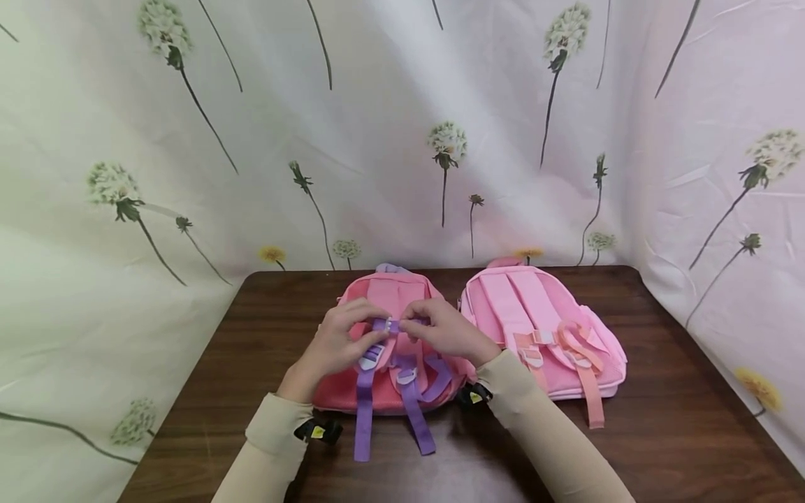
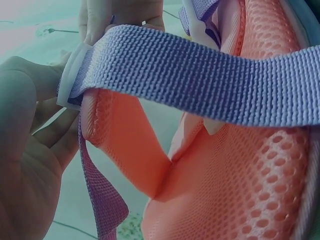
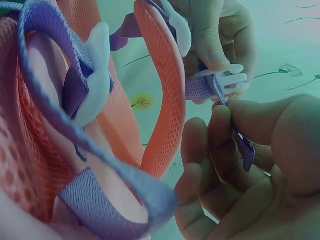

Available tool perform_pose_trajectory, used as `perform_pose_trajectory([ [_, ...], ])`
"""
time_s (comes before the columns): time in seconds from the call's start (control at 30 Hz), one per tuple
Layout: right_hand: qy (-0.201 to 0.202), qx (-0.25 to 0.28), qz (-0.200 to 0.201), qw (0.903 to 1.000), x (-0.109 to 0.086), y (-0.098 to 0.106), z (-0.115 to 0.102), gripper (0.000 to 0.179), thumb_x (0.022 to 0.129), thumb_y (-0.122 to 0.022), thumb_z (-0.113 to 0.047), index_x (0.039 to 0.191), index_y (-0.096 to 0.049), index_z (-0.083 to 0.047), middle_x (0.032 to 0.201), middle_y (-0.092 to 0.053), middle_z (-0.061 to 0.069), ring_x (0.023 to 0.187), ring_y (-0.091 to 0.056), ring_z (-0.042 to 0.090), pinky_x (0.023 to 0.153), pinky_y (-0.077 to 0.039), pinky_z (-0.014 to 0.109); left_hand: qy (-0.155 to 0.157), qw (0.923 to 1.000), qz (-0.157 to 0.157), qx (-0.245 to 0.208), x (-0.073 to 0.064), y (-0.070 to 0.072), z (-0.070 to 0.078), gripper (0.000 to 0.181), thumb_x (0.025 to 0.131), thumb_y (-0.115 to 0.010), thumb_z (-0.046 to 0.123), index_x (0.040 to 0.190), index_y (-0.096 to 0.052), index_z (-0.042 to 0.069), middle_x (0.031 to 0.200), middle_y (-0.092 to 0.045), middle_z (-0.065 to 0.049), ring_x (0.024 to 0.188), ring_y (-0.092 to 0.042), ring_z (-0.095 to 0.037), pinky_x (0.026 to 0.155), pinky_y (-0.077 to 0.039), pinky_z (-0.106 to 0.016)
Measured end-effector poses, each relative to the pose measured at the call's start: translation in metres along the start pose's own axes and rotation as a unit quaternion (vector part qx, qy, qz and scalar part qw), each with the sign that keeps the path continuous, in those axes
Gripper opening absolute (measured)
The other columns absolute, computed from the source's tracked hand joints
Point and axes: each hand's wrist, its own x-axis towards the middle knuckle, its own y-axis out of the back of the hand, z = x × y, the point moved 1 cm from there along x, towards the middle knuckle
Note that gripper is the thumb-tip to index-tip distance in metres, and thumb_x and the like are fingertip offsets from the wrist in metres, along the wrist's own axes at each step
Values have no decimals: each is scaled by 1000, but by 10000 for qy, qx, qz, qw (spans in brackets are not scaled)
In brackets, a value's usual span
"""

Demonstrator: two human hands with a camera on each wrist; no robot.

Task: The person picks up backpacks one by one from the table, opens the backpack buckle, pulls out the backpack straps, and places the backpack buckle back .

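A coral-pink backpack with purple webbing straps lies on the table, shoulder straps facing up. Over it, my left hand pinches a white pronged buckle between thumb and fingers. Close beside it, my right hand pinches the purple webbing that comes out of this buckle; a short tail hangs past the fingers. White strap adjusters sit on the shoulder straps, and two long purple strap ends hang toward the table's front. In the left wrist view, a wide purple strap crosses in front of the mesh padding.
A light pink backpack with peach straps lies to the right, its white chest buckle fastened. Both bags rest on a dark wooden table. A dandelion-print cloth hangs behind and along the sides.
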Motion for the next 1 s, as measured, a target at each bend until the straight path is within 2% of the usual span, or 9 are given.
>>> perform_pose_trajectory([
  [0.17, -49, 23, -48, 10000, 1, -2, 0, 17, 107, -64, -23, 102, -73, -9, 87, -69, 7, 70, -57, 13, 59, -45, 27, 98, 9999, -20, 83, -1, 1, 0, 28, 85, -85, -2, 110, -78, 9, 100, -74, 1, 87, -65, -13, 76, -57, -33],
  [0.37, -220, -148, 73, 9996, 0, -1, 2, 14, 104, -67, -29, 99, -74, -18, 86, -69, -1, 75, -62, 15, 65, -49, 29, 157, 9997, 73, 142, -2, 4, 0, 29, 84, -86, -3, 109, -78, 10, 98, -73, 1, 86, -64, -13, 75, -57, -45],
  [0.6, -266, -82, 46, 9996, -1, -3, 2, 21, 105, -67, -27, 103, -74, -8, 85, -68, -2, 76, -61, 15, 65, -49, 29, 165, 9997, 42, 168, -3, 4, 1, 29, 84, -86, -1, 110, -78, 10, 99, -73, 1, 87, -64, -12, 76, -58, -41],
  [0.73, -215, -112, 96, 9997, 1, -3, 2, 16, 104, -67, -26, 99, -75, -14, 84, -69, -2, 76, -64, 21, 64, -48, 29, 37, 10000, 55, 75, -2, 2, -1, 29, 85, -85, -1, 111, -78, 10, 99, -73, 1, 87, -64, -13, 76, -57, -38],
  [0.83, -177, -104, 101, 9997, 2, -3, 3, 14, 104, -67, -27, 97, -74, -17, 84, -69, -2, 78, -67, 28, 62, -48, 28, 3, 10000, 53, 11, -1, 2, -2, 29, 86, -85, -1, 111, -78, 11, 100, -74, 1, 88, -64, -13, 76, -56, -40],
  [1.0, -74, -15, 84, 9999, 4, -4, 3, 16, 105, -66, -25, 100, -75, -12, 89, -72, 5, 78, -68, 34, 63, -50, 29, 4, 9999, 25, 110, 1, 0, -2, 28, 86, -85, 1, 111, -78, 12, 102, -74, 2, 91, -66, -13, 80, -57, -37],
])
